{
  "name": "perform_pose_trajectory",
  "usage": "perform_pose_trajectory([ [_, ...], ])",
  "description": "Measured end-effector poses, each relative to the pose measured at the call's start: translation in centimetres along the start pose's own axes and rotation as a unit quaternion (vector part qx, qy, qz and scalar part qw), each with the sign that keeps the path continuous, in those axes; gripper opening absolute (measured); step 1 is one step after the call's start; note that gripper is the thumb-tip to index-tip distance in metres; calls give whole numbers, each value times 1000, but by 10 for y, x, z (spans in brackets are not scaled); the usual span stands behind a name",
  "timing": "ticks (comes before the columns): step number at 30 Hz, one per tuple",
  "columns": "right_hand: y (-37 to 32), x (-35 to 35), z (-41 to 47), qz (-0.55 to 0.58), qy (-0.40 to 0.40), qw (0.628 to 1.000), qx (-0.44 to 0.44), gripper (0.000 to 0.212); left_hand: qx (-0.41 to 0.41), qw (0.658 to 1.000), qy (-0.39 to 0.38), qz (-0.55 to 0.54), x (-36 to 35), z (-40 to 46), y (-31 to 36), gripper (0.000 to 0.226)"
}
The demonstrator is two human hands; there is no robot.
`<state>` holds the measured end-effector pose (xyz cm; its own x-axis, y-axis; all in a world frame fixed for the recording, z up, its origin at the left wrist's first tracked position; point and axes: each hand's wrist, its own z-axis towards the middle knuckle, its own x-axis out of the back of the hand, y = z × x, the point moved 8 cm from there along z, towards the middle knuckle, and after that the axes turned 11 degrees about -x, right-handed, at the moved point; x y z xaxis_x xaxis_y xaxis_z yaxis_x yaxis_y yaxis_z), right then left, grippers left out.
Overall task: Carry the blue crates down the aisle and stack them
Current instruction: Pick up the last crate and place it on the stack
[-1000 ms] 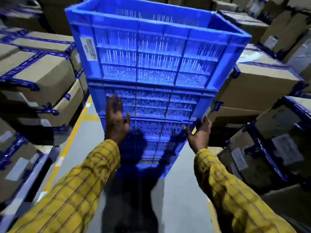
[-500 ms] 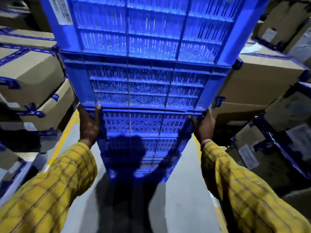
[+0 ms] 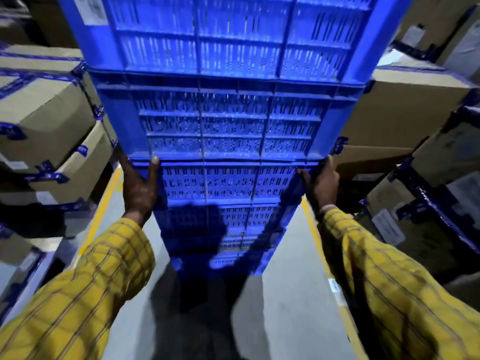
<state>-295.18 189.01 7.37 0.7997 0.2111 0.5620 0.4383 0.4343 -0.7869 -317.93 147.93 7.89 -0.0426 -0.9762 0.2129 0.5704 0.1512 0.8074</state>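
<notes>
**Both hands on the crate stack, mid-aisle**

Here's the stack of blue crates [image 3: 231, 120], a tall column filling the frame from twelve o'clock down to centre, slotted walls facing the camera. The left hand [image 3: 139, 188] grips the stack's left corner at about nine o'clock, thumb hooked over the ledge where one crate sits on the next, the other fingers out of sight round the side. The right hand [image 3: 322, 185] grips the matching corner at three o'clock, fingers wrapped round the edge. Yellow checked sleeves [image 3: 104, 281] run back toward the camera on both sides.

Labels now. A white sticker [image 3: 91, 9] sits on the top crate's left post at eleven o'clock, its print too blurred to read. White paper labels [image 3: 388, 227] show on the cartons at four o'clock, also unreadable.

Underfoot, a grey floor [image 3: 293, 294], smooth, with yellow lines [image 3: 104, 203] along both edges of the aisle. The stack's foot stands on that floor at six o'clock, partly in dark shadow. Brown cardboard cartons [image 3: 46, 118] bound in blue tape crowd the left side from eight to ten o'clock, and more cartons on a dark blue rack [image 3: 436, 201] fill the right from two to four. Light is dim.
</notes>
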Motion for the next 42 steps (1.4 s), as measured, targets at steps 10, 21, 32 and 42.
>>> perform_pose_trajectory([
  [10,14,-11,-8,20,-69,997,-23,52,-5,999,-26,-32,5,-4,-32,73],
  [21,117,-92,-37,-27,-99,993,-54,60,92,992,-87,12,-30,-82,-148,61],
  [32,120,-89,-38,-7,-70,997,-37,50,52,994,-63,75,-22,-88,-144,56],
  [42,225,-170,-71,-65,-174,976,-112,84,46,994,-72,-63,-57,-151,-212,86],
])
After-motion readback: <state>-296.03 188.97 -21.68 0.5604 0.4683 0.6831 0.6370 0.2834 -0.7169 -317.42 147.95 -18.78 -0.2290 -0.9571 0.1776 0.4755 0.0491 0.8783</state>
